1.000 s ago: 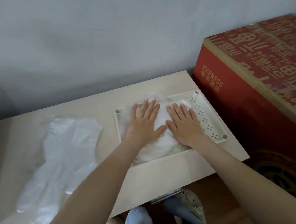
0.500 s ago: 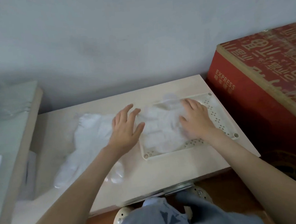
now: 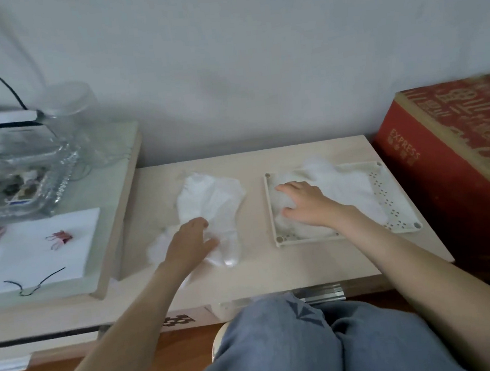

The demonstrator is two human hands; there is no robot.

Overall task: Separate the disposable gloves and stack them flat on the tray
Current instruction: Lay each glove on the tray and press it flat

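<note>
Plastic-film gloves (image 3: 212, 200) lie crinkled under left hand (image 3: 188, 244) and right hand (image 3: 307, 206).

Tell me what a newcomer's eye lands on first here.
On the pale wooden table, the left hand touches a loose pile of translucent white plastic gloves, while the right hand presses the stacked gloves flat on the white perforated plastic tray. A red cardboard box stands at the right.
</note>
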